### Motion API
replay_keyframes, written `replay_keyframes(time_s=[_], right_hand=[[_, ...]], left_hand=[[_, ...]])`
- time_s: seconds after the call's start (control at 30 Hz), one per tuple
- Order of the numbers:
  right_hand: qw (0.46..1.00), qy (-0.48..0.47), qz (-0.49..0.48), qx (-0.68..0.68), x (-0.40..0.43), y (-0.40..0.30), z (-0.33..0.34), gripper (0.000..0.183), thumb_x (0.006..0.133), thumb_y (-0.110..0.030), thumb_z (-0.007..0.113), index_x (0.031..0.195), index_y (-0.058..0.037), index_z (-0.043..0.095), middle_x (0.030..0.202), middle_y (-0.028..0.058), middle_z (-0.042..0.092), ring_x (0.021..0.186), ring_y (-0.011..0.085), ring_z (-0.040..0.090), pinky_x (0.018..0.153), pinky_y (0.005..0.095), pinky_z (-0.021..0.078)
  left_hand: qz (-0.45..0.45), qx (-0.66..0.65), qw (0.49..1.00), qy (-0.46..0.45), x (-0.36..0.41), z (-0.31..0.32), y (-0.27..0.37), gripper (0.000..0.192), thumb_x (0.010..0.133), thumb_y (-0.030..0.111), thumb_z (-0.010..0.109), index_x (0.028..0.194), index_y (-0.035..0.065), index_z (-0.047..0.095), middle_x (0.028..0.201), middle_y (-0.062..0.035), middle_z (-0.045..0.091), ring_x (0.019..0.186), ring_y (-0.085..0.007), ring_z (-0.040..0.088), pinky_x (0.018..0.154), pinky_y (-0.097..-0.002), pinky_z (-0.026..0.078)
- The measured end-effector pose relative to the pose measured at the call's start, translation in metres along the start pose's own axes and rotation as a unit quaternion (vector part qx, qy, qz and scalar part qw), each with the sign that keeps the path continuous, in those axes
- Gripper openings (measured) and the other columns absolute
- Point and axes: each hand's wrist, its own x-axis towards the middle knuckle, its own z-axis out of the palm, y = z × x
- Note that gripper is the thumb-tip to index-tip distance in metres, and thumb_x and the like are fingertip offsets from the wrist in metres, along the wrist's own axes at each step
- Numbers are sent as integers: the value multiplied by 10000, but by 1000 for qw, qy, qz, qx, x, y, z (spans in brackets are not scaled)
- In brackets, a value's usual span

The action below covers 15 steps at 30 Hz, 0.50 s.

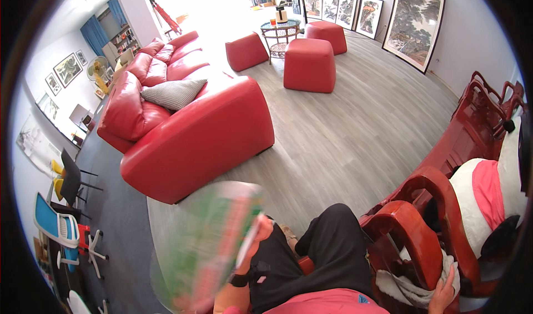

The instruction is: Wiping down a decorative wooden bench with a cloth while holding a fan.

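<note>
My left hand (259,235), with a dark band at the wrist, grips the edge of a flat hand fan (212,243), green, white and red and blurred by motion. At the lower right my right hand (444,294) rests on a grey-white cloth (450,272), which is draped about the curved arm of a red-brown wooden chair (420,235). Part of the cloth hangs under that arm. Its grip is partly hidden at the picture's rim. Between the hands are my legs in black trousers (333,247).
A red leather sofa (200,143) with a checked cushion (175,93) stands ahead to the left. Red stools (310,66) surround a round glass table (280,29). On the right, a carved wooden bench (445,147) holds a large plush panda (468,206). Framed paintings (414,22) lean against the wall.
</note>
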Motion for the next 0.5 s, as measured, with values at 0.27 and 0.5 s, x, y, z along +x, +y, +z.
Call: replay_keyframes(time_s=[0.27, 0.5], right_hand=[[998, 60, -1, 13, 9, -28, -8, 462, 948, -271, 513, 1349, -44, 481, 1339, 166, 529, 1218, 321, 501, 999, 377, 400], [959, 18, 3, 283, 51, -73, 21, 552, 892, -60, 433, 1433, -22, 328, 1398, 226, 444, 1290, 345, 437, 1072, 384, 309]], left_hand=[[120, 656, 731, 142, 2, -21, -23, 279, 860, 249, 702, 732, 6, 653, 526, -2, 453, 533, -39, 394, 474, -261, 334], [14, 307, 934, 183, -11, -37, -20, 368, 898, 276, 666, 652, 12, 594, 560, 74, 477, 530, -25, 395, 463, -228, 314]])
